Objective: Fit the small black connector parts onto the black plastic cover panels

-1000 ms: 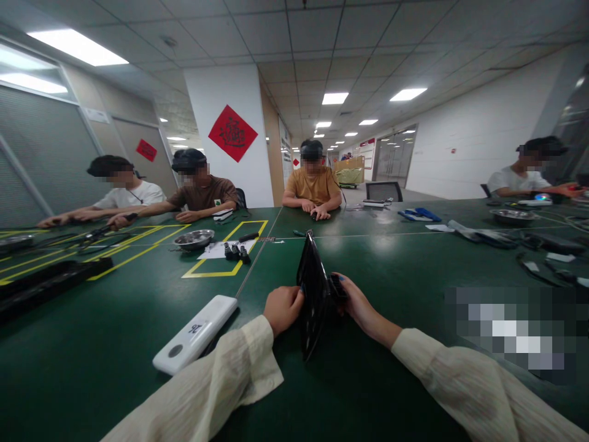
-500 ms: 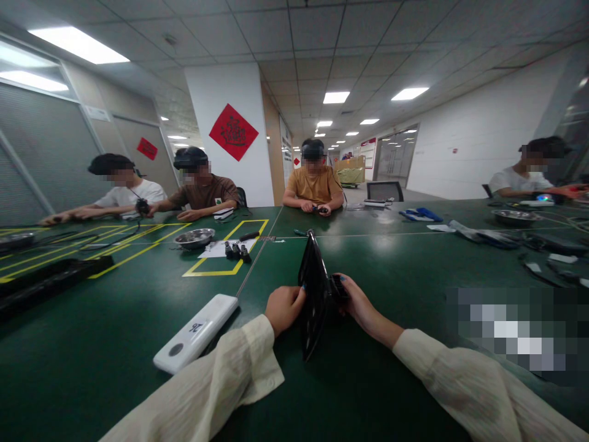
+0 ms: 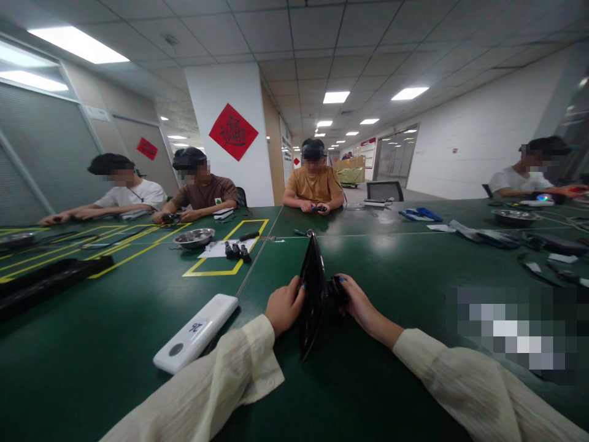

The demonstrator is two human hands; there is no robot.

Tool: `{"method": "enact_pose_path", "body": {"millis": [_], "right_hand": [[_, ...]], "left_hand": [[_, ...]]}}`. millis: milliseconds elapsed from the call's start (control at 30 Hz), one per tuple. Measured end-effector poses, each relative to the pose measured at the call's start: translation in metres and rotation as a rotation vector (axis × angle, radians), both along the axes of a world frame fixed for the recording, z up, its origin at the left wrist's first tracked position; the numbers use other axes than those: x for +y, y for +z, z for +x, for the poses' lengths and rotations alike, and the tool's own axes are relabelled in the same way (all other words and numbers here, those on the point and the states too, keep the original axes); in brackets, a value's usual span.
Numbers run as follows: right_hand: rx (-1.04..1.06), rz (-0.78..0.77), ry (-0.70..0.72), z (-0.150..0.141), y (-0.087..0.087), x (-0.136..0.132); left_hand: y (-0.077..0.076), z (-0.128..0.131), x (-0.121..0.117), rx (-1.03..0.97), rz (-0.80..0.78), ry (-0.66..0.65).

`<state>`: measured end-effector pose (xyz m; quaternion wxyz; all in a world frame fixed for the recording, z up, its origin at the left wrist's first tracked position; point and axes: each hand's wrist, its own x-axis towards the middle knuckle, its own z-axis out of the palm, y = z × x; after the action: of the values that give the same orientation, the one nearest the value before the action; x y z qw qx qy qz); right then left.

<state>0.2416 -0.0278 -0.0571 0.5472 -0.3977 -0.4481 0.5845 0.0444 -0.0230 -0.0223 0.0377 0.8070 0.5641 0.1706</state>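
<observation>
Right of the white power bank [image 3: 197, 334], I'm apparently steadying the black panel [image 3: 313, 307], left hand [image 3: 284, 307] pinching its edge, right hand [image 3: 358, 301] pinching a black block [image 3: 336, 290] (attached or not, I can't tell), so the next move calls for firm grips.

Room rightward
Tabletop [image 3: 405, 279] lies free beside my right hand [image 3: 361, 302]; a black panel [image 3: 313, 307] and, leftward, a white device [image 3: 197, 334] (near my left sleeve [image 3: 255, 353]) block passage.
</observation>
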Motion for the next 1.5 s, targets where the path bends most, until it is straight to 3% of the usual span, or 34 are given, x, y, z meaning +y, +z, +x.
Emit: {"method": "enact_pose_path", "body": {"millis": [533,1500], "right_hand": [[-0.035,0.006,-0.016,0.001,-0.005,0.003],[-0.086,0.045,0.008,0.004,-0.011,0.006]], "left_hand": [[-0.002,-0.003,0.001,0.125,0.046,-0.024],[-0.001,-0.002,0.004,0.102,0.050,-0.106]]}}
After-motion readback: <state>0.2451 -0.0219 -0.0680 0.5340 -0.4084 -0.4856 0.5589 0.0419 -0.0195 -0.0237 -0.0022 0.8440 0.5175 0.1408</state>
